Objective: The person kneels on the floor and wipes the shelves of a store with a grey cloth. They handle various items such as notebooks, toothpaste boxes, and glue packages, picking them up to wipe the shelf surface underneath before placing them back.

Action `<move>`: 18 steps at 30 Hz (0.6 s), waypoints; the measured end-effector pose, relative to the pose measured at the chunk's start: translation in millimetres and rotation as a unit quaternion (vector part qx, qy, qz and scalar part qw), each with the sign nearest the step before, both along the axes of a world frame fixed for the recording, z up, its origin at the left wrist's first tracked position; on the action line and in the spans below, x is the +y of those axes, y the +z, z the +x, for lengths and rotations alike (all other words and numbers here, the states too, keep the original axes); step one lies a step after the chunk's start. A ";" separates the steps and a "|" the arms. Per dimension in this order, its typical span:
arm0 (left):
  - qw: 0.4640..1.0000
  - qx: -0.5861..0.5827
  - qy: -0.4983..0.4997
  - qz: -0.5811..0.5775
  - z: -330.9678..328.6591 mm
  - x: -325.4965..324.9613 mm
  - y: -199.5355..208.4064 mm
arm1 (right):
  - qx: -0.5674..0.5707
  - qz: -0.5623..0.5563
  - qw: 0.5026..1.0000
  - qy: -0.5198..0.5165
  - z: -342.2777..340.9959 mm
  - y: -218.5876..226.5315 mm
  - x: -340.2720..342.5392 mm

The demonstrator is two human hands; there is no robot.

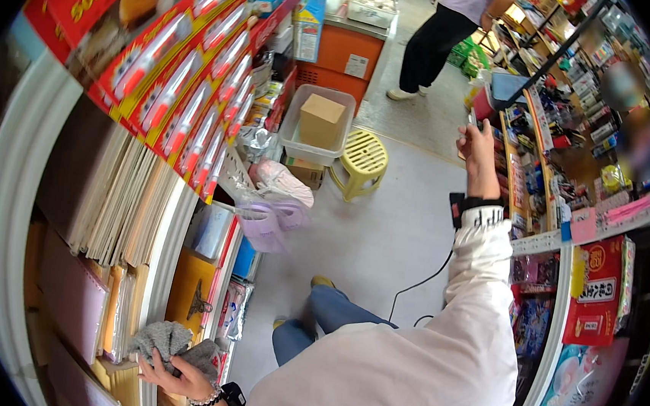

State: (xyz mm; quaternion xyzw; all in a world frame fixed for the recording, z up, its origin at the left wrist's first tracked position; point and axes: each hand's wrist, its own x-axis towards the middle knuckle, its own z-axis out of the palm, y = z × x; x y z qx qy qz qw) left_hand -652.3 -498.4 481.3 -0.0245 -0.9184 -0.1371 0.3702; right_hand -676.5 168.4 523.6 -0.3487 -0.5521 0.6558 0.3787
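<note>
My left hand (175,379), low on the left, is closed on a grey knitted cloth (161,338) at the edge of the left shelves (151,296). A dark metal clip (199,302) hangs just above the cloth. Far ahead on the right, my right hand (479,152) reaches out beside the edge of a wooden display rack (522,157). Its fingers look curled, with one finger or the thumb raised. Whatever may be between them is too small to make out.
Glue tubes on red-and-yellow cards (185,85) hang at upper left. Lilac slippers (264,225) hang over the aisle. A yellow-green stool (363,160) stands by a clear bin (315,130) with a carton. Beyond, a person (434,44) stands. A black cable (426,281) hangs by my right arm.
</note>
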 end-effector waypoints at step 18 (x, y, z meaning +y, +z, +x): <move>0.983 -0.018 -0.037 0.180 1.0 95.2 91.3 | -0.015 0.044 0.998 -0.046 30.1 86.7 181.7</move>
